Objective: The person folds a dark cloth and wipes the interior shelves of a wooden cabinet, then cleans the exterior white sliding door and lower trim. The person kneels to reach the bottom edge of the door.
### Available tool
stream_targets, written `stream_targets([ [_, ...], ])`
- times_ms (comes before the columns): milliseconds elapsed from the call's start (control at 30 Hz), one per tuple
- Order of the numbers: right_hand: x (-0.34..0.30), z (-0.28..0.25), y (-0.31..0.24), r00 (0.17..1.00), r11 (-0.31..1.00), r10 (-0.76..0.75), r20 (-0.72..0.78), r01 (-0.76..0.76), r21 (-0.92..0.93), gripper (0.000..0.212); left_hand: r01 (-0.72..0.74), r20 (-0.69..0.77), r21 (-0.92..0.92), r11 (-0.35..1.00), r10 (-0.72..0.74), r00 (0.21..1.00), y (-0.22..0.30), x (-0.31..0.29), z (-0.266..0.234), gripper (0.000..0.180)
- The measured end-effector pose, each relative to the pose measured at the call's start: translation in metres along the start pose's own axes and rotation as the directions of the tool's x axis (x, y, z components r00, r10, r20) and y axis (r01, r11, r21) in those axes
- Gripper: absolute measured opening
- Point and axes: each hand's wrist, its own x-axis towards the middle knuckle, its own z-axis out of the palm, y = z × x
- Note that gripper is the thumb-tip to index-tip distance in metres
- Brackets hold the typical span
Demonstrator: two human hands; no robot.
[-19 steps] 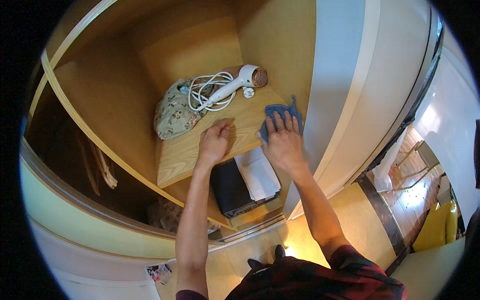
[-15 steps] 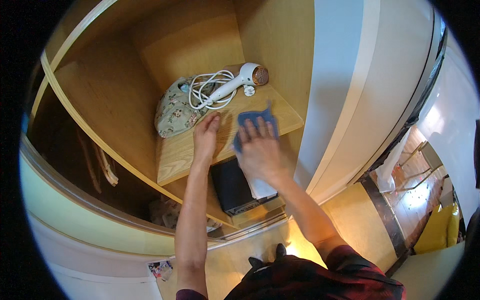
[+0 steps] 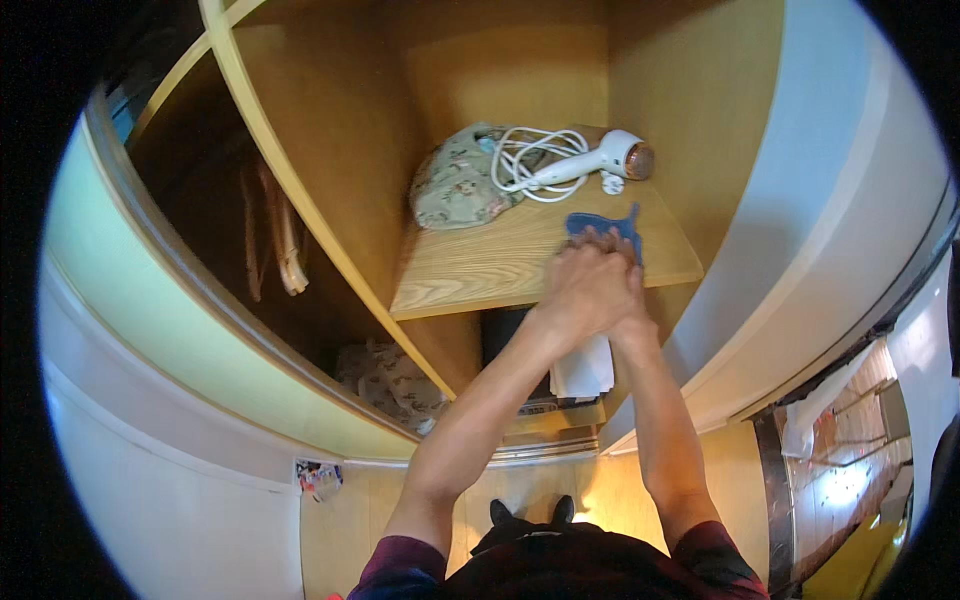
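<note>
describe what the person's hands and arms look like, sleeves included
The left hand and right hand wear no gloves; both forearms are bare, with no watch visible. The dark maroon fabric left sleeve and dark, red-tinged fabric right sleeve end near the elbows. Blur hides finer details.

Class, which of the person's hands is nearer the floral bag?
Left. The left hand lies in front of the floral bag and to its right, not touching; the right hand, partly covered by it, is farther right, at the blue cloth.
</note>
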Motion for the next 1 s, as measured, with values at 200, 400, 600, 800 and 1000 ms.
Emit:
stream_targets([
  [200, 0.002, 0.025, -0.013, 0.990, 0.991, 0.034, -0.137, -0.051, -0.125, 0.084, 0.079, 0.065, -0.037, 0.996, -0.077, 0.995, -0.033, -0.014, -0.003, 0.042],
  [400, 0.045, 0.030, -0.107, 1.000, 0.996, -0.001, 0.019, -0.001, 0.094, 0.099, 0.259, 0.097, -0.043, 0.965, -0.254, 0.962, -0.097, -0.070, -0.059, 0.047],
  [600, 0.097, 0.030, -0.134, 0.967, 0.963, -0.108, 0.230, 0.044, 0.268, 0.104, 0.394, 0.040, -0.103, 0.913, -0.392, 0.919, -0.135, -0.090, -0.102, 0.045],
  [800, 0.105, 0.034, -0.126, 0.959, 0.845, -0.279, 0.047, 0.222, 0.486, 0.083, 0.381, -0.082, 0.006, 0.925, -0.379, 0.922, -0.128, -0.099, -0.102, 0.038],
  [1000, 0.058, 0.043, -0.163, 0.948, 0.897, -0.252, -0.194, 0.304, 0.320, 0.072, 0.258, -0.323, 0.043, 0.965, -0.231, 0.918, -0.111, -0.143, -0.088, 0.032],
])
